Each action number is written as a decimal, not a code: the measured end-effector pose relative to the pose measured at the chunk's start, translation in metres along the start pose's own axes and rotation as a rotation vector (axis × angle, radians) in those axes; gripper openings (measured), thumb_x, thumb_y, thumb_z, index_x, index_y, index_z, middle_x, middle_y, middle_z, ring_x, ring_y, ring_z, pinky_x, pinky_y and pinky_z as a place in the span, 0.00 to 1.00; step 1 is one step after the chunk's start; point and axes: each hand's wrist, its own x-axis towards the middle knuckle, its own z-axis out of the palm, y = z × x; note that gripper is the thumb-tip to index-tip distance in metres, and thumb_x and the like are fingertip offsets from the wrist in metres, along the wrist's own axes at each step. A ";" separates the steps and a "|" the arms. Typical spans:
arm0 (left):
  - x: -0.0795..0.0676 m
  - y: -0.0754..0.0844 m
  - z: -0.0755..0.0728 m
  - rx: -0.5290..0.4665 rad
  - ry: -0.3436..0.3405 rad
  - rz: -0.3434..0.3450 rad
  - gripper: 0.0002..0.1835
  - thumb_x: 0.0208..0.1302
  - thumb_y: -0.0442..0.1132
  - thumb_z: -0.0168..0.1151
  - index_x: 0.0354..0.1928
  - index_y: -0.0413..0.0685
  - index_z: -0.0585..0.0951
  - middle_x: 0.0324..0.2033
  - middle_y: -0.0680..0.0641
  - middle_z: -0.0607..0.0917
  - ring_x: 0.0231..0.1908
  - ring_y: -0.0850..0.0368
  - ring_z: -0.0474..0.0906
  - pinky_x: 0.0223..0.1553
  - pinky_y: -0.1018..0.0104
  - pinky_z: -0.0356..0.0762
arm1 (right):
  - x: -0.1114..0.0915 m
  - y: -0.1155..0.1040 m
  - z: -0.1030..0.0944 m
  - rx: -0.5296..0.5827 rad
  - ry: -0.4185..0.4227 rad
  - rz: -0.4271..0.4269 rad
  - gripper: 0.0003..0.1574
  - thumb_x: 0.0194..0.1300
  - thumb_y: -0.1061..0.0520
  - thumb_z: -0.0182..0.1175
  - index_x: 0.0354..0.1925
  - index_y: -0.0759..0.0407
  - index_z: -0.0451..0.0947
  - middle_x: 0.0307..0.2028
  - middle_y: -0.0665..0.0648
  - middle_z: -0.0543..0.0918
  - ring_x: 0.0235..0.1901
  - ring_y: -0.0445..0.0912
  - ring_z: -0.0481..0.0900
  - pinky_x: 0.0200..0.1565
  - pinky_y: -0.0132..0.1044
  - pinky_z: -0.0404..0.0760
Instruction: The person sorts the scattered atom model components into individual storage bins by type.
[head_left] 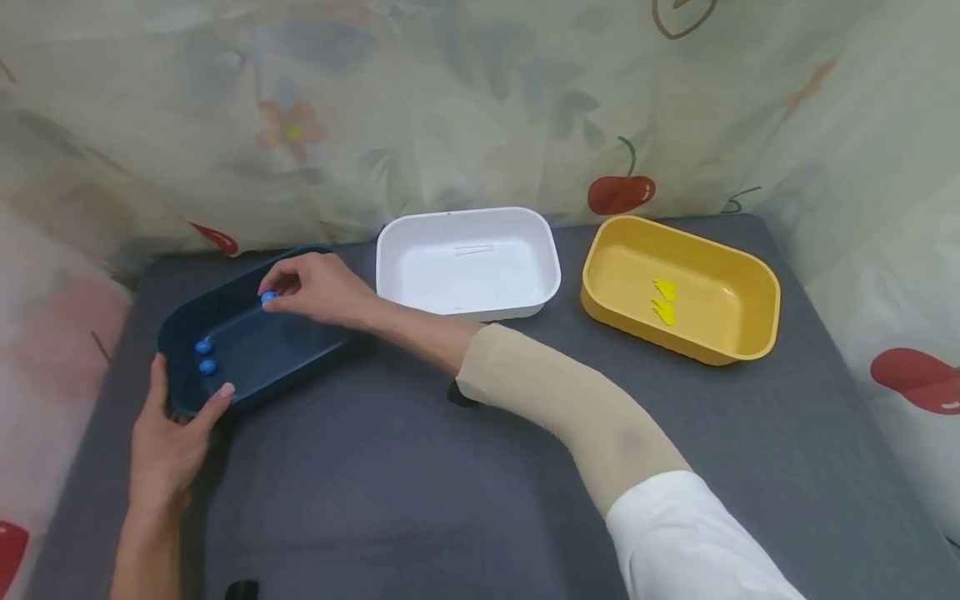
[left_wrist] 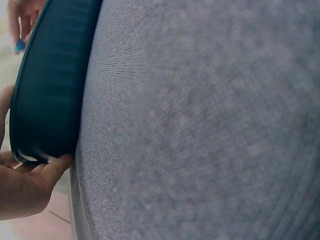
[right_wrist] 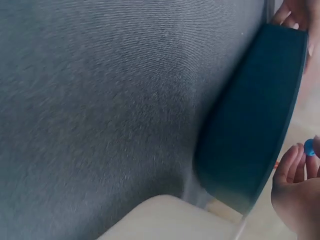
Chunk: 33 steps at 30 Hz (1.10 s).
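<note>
My right hand pinches a small round blue piece between thumb and fingertips, held above the dark blue tray. The right wrist view also shows this blue piece at the fingertips, over the tray's rim. Two similar blue pieces lie apart from the hand, in the tray's left end. My left hand grips the near left end of that tray, with the thumb by the rim. In the left wrist view, the left hand's fingers press against the tray's end wall.
A white tray stands at the back middle, with thin pale sticks inside. To its right, a yellow tray holds several small yellow pieces. Grey cloth covers the table, and a patterned curtain hangs behind. A black object lies at the front edge.
</note>
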 end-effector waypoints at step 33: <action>-0.001 0.002 -0.002 0.000 -0.006 -0.009 0.50 0.67 0.58 0.60 0.75 0.78 0.33 0.77 0.51 0.37 0.75 0.43 0.42 0.70 0.44 0.52 | 0.042 0.013 0.042 -0.027 -0.070 0.201 0.10 0.61 0.50 0.72 0.43 0.47 0.87 0.34 0.40 0.85 0.34 0.31 0.80 0.37 0.19 0.72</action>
